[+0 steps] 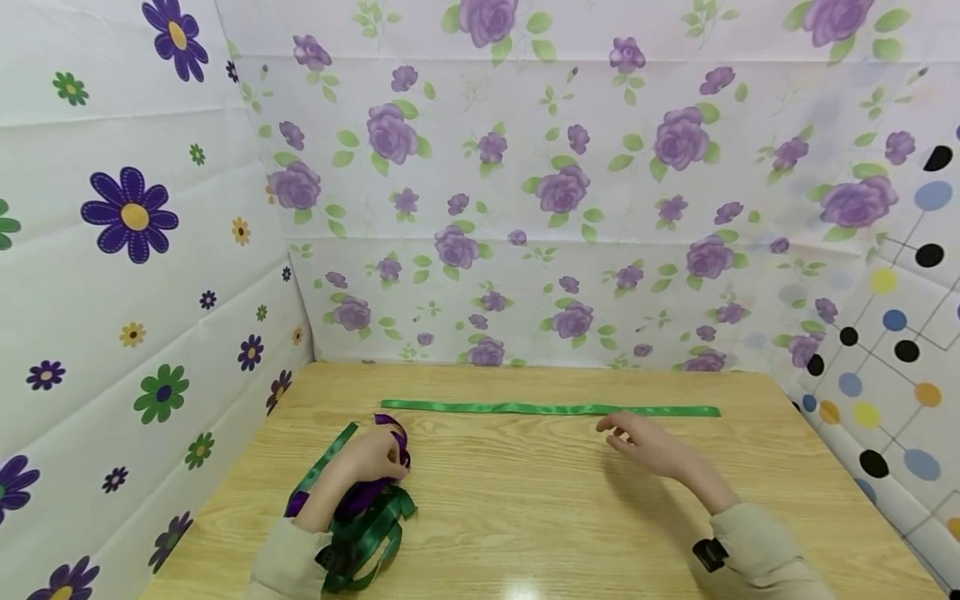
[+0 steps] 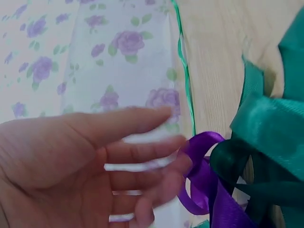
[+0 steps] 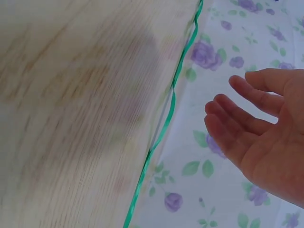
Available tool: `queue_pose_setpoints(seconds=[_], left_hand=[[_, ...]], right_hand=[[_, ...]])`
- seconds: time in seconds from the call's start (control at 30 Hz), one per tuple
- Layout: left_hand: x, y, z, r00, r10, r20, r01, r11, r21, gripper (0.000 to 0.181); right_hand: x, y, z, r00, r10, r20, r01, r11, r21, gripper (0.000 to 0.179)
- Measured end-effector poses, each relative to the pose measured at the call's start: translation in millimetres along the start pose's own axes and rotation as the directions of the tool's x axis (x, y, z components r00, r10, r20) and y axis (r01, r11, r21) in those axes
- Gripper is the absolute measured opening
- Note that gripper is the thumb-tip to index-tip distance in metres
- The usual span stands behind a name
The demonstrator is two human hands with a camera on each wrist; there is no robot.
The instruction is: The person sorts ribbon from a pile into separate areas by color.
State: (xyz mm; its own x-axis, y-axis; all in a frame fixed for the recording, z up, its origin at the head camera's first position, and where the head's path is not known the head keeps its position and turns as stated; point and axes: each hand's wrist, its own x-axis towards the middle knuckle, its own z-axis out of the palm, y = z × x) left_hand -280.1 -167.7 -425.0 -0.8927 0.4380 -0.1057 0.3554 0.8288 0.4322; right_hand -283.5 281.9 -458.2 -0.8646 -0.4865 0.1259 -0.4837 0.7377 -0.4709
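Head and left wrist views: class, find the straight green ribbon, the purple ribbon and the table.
Straight green ribbon (image 1: 517, 408): head view, on its middle stretch.
Purple ribbon (image 2: 228, 206): left wrist view, on the wide part below its loop.
Table (image 1: 525, 492): head view, on bare wood-grain top.

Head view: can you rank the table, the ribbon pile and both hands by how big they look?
1. Table
2. Ribbon pile, partly hidden
3. Left hand and right hand: they look too alike to rank
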Motion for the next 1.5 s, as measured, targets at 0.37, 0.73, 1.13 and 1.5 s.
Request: queue_pose_setpoints(seconds=[0.37,0.73,1.13,1.5], left_hand=[[-25.5,27.6,19.0,0.963,-0.270,-0.006,0.260,0.920,0.294,0.045],[-35.1,33.4,13.7,0.956,-0.292,0.018,0.269,0.901,0.339,0.026],[-57.7,36.6,-31.7,0.987,-0.136,0.079,0.127,0.985,0.114,0.031],[-31.2,42.4,-52.0,0.798,0.534,0.280,-0.415,0.824,-0.386,0.027]], right_hand=[[6.4,-25,10,0.994,-0.080,0.073,0.081,0.997,-0.013,0.021],[7.2,-33,19,0.988,-0.120,0.092,0.118,0.993,0.027,0.020],[13.2,-41,22,0.977,-0.152,0.146,0.134,0.983,0.129,0.022],[24.8,-74,13,0.968,-0.196,0.160,0.151,0.955,0.256,0.022]])
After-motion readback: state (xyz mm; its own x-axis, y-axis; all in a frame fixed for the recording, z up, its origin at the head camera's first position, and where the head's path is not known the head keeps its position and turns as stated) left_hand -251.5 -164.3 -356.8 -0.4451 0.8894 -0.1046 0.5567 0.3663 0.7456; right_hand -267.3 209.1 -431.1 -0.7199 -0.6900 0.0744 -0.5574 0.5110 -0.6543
